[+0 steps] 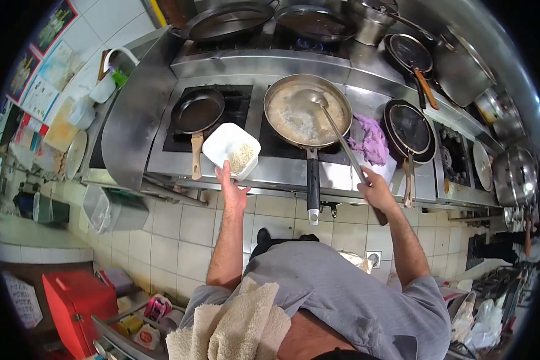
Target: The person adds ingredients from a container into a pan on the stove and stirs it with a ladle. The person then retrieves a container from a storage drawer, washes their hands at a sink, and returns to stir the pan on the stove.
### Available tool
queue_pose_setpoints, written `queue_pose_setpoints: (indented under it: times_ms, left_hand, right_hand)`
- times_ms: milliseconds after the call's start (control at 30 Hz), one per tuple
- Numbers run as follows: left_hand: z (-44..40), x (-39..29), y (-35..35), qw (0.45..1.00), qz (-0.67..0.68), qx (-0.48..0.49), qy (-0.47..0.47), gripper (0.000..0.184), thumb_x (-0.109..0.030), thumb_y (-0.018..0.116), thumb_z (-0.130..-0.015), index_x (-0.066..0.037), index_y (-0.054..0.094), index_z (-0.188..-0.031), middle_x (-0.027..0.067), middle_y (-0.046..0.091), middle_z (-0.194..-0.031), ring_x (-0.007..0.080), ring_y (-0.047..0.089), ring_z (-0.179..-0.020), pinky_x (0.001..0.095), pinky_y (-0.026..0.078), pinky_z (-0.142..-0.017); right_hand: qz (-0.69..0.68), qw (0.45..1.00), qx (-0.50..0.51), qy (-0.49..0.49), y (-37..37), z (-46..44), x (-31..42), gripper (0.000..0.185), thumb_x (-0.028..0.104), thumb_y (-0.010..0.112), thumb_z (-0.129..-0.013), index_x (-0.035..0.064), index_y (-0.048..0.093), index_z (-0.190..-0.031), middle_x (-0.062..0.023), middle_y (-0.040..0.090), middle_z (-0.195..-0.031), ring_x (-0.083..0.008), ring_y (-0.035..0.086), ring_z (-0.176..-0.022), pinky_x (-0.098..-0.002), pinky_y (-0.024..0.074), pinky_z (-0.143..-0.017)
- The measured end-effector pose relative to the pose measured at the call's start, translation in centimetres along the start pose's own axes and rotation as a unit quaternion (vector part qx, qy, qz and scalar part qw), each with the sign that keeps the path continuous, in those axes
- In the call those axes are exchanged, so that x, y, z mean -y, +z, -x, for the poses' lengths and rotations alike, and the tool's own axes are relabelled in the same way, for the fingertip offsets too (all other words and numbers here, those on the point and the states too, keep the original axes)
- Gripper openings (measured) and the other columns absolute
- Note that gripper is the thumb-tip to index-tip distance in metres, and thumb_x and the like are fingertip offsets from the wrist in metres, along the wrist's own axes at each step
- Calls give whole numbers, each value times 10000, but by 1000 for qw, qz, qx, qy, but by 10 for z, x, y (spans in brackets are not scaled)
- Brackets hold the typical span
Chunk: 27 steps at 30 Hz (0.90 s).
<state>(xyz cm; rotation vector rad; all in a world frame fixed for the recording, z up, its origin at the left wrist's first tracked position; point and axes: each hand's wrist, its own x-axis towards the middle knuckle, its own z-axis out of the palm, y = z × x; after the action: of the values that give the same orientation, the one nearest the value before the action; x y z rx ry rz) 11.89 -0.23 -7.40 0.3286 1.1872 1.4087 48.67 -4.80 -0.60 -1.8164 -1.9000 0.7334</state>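
You've got one ladle (pixel 342 141), one tub (pixel 217 144), one purple cloth (pixel 371 143); right hand (pixel 376 191) curled round the ladle, left hand (pixel 233 193) spread against the tub.

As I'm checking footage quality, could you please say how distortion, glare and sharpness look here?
Head view: strong wide-angle bending, black corners, the counter edge curved; head view: bright glare on the steel pot at far right; head view: ladle and right hand fairly clear, posters too soft to read.
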Motion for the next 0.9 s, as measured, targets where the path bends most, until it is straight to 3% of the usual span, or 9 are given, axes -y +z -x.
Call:
queue_pose_setpoints:
  times_ms: [100,133,200,267,333,467,533,800,900]
  left_hand:
    - [-6,-3,-2,999,-3,-7,-31,1121,-581,649,-647,-232,-88,-1416,103,-15,-1479,369,27,-1338,692,118,-928]
    - [-6,-3,-3,999,-3,-5,-34,1121,-581,649,-647,-232,-88,-1416,103,-15,-1479,369,27,-1338,692,118,-928]
    - [-4,-4,-6,999,-6,17,-45,1100,-557,643,-656,-240,-85,-1416,101,-15,-1478,372,22,-1336,687,114,-927]
    - [-4,-6,-9,998,-8,16,-53,1101,-541,650,-647,-245,-81,-1415,90,-12,-1477,374,21,-1333,678,117,-926]
    - [-3,-5,-13,998,0,29,-49,1119,-529,665,-628,-242,-78,-1414,84,3,-1473,380,25,-1332,668,121,-933]
    - [2,-7,-13,998,21,27,-46,1115,-507,668,-625,-240,-74,-1413,82,26,-1466,389,28,-1330,650,138,-937]
    - [6,-9,-11,998,34,32,-37,1091,-467,658,-636,-239,-75,-1413,79,27,-1462,394,30,-1329,635,150,-939]
    - [12,-5,-12,998,46,19,-28,1074,-424,650,-649,-240,-86,-1410,59,25,-1458,388,96,-1313,628,188,-934]
    - [12,-6,-12,999,44,13,-21,1086,-435,654,-644,-227,-86,-1411,82,18,-1460,371,97,-1315,634,160,-948]
  right_hand:
    - [-368,896,64,240,7,10,75,319,152,494,-878,-5,437,-1150,-1,445,-642,-77,420,-441,-246,382,-366]
    - [-367,896,62,243,11,11,86,319,152,494,-878,-5,437,-1150,-1,445,-642,-77,420,-441,-246,382,-366]
    - [-609,731,89,296,15,13,103,297,175,485,-895,5,442,-1135,18,415,-625,-54,409,-437,-231,365,-360]
    - [-651,691,95,301,16,16,111,308,189,467,-910,9,423,-1157,33,402,-635,-25,378,-430,-209,343,-343]
    - [-791,525,149,277,18,17,105,315,177,464,-912,6,423,-1173,37,404,-651,-11,355,-430,-184,315,-329]
    - [-792,535,144,255,25,29,109,328,166,477,-907,2,419,-1186,37,406,-661,-3,346,-431,-177,293,-316]
    - [-703,669,107,219,27,36,117,331,144,505,-889,1,424,-1176,35,403,-656,-5,353,-430,-181,295,-313]
    - [-545,810,50,209,17,41,102,391,103,576,-826,11,431,-1177,8,453,-628,-65,413,-403,-233,337,-321]
    - [-301,936,38,176,9,39,81,549,88,577,-799,13,361,-1298,-53,523,-630,-116,490,-459,-296,404,-385]
